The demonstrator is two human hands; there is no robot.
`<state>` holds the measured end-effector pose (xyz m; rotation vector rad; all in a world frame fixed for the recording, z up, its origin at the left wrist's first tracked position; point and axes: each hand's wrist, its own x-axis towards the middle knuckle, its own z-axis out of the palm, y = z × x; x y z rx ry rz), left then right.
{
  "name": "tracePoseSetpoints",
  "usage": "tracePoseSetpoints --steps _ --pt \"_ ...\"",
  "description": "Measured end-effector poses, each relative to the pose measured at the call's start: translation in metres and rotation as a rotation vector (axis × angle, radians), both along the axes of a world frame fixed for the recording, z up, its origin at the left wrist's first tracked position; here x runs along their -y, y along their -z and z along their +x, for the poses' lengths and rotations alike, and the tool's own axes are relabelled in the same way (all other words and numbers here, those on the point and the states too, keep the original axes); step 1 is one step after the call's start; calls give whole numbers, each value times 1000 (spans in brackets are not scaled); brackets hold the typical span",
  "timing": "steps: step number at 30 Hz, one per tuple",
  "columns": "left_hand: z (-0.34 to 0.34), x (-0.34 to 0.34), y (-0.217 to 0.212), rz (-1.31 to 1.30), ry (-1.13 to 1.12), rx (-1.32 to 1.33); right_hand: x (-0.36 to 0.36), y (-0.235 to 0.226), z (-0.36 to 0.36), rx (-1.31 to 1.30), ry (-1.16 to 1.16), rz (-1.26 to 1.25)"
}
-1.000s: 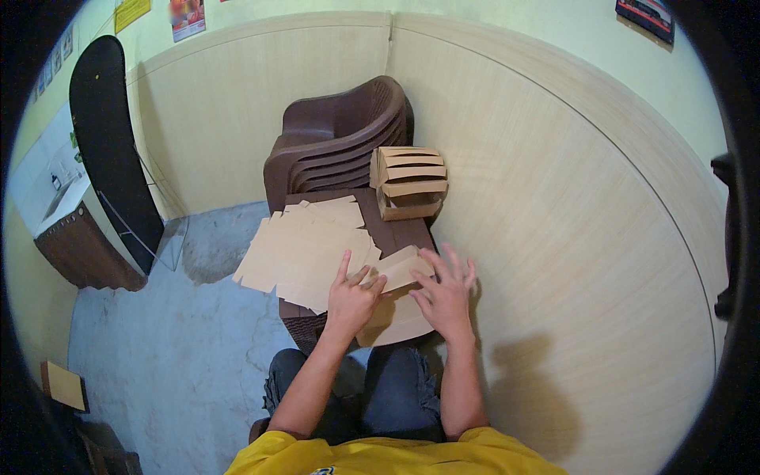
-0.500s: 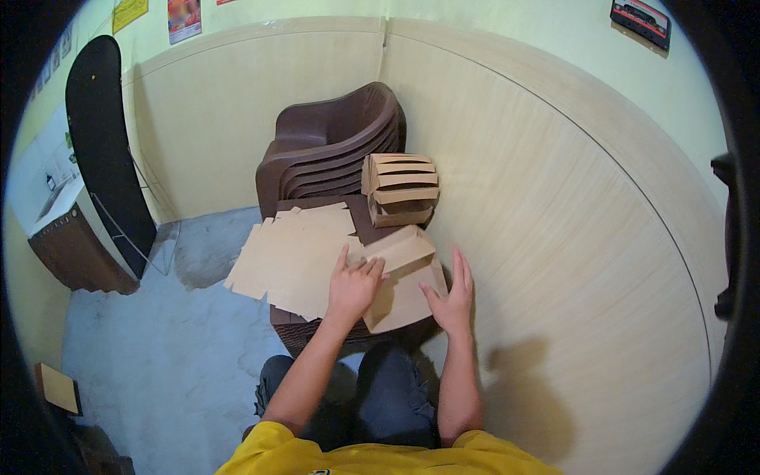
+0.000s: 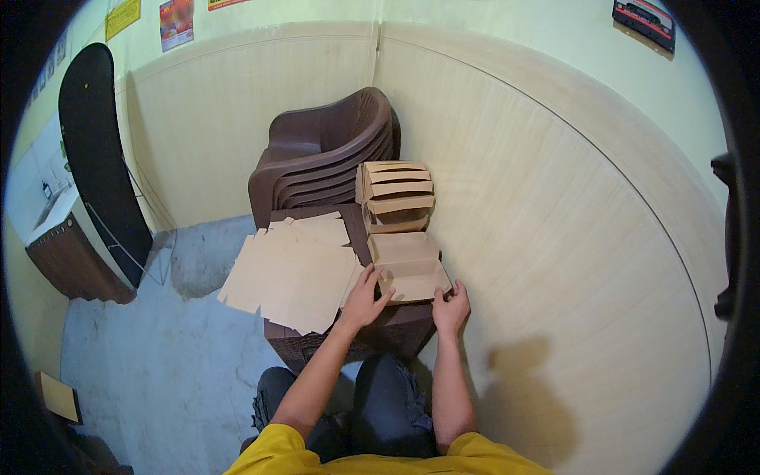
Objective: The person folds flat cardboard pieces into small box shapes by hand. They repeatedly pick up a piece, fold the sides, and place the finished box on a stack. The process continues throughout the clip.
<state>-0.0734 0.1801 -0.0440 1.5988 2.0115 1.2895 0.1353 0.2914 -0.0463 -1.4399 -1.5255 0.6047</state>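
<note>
A brown cardboard box [image 3: 412, 273] with its lid folded back lies on the right part of a dark brown woven-pattern table [image 3: 356, 344]. My left hand [image 3: 366, 301] grips its near left corner, thumb on the front side and fingers along the left side. At the near right corner my right hand [image 3: 451, 309] has its fingers bent round the edge of the box. Left of the box, flat cardboard blanks [image 3: 289, 269] with notched edges lie in a loose, overlapping pile. Just behind the box stands a stack of folded cardboard boxes [image 3: 400, 194].
Stacked brown plastic armchairs [image 3: 317, 154] stand behind the table. A wood-look panelled wall [image 3: 554, 237] runs close along the right. To the left are a tall black board [image 3: 99, 150] and a sink cabinet [image 3: 79, 249]. My knees are at the table's front.
The lid, raised before, now lies back away from me. Both hands have moved down to the near corners of the box, and their fingers have bent round it. The view has shifted slightly.
</note>
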Motion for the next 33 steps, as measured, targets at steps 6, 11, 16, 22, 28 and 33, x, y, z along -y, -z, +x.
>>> tracePoseSetpoints --steps 6,11,16,22,28,33 --pt "2 -16 15 118 39 -18 -2 19 -17 -108 59 46" --pt "12 -31 18 206 -18 96 -5 27 -22 -215 114 31" --pt "25 6 6 356 -100 336 14 16 -16 -345 124 62" --pt "-21 111 -13 364 -391 58 75 -22 -34 134 197 653" --pt "-62 166 5 -59 -382 -405 119 -13 -103 189 -810 506" --pt "-75 178 19 -122 -233 -362 136 0 -126 549 -787 504"
